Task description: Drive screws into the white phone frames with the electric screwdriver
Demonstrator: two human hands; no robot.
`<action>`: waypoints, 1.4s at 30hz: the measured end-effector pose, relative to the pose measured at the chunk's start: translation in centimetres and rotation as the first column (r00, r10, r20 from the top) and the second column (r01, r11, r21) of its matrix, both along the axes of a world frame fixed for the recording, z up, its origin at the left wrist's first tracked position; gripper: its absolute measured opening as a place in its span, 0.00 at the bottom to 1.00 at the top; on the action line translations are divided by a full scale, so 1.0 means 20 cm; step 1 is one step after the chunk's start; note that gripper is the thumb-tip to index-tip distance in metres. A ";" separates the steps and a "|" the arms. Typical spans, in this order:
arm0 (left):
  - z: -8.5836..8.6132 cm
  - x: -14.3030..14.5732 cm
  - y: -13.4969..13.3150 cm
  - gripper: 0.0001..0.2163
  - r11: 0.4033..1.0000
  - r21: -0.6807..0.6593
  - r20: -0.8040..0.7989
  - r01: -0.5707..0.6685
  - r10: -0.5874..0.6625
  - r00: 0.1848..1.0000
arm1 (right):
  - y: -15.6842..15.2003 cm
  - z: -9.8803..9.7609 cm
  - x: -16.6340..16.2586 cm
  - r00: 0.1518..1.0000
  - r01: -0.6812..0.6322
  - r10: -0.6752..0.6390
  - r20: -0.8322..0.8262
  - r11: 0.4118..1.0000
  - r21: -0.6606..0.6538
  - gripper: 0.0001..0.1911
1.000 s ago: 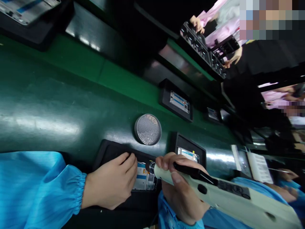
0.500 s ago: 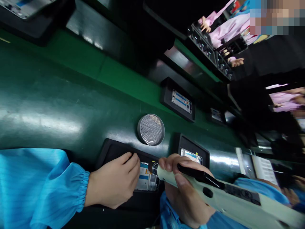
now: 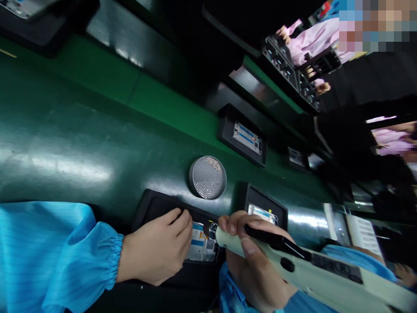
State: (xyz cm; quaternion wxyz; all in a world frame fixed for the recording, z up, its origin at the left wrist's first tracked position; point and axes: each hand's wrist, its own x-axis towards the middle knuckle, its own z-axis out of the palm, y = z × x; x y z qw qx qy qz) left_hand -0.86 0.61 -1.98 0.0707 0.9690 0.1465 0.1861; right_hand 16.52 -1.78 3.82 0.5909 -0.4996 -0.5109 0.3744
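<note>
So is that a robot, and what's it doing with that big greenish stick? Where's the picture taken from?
No robot here! These are a person's own two hands, seen from a camera worn on their head, looking forward and down.

The right hand grips a pale green tool, perhaps a powered screwdriver. Its tip is over a flat silver-and-blue part in a black tray. The left hand is at one end of that part; I can't see exactly what its fingertips touch.

On the green table there is also a round dish with tiny shiny bits along one side, and more trays.
</note>
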 end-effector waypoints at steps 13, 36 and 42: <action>0.00 -0.01 0.00 0.24 1.000 -0.004 0.002 -0.002 0.002 1.000 | 0.00 0.01 -0.01 1.000 0.014 -0.013 0.007 1.000 -0.012 0.13; 0.00 0.00 -0.01 0.24 1.000 -0.021 -0.020 0.007 -0.007 1.000 | 0.01 -0.01 -0.02 0.997 0.008 -0.007 0.071 1.000 -0.016 0.06; 0.00 0.00 0.00 0.24 0.999 -0.033 -0.023 0.006 -0.007 1.000 | 0.00 -0.03 -0.01 1.000 -0.004 0.004 0.013 1.000 -0.021 0.09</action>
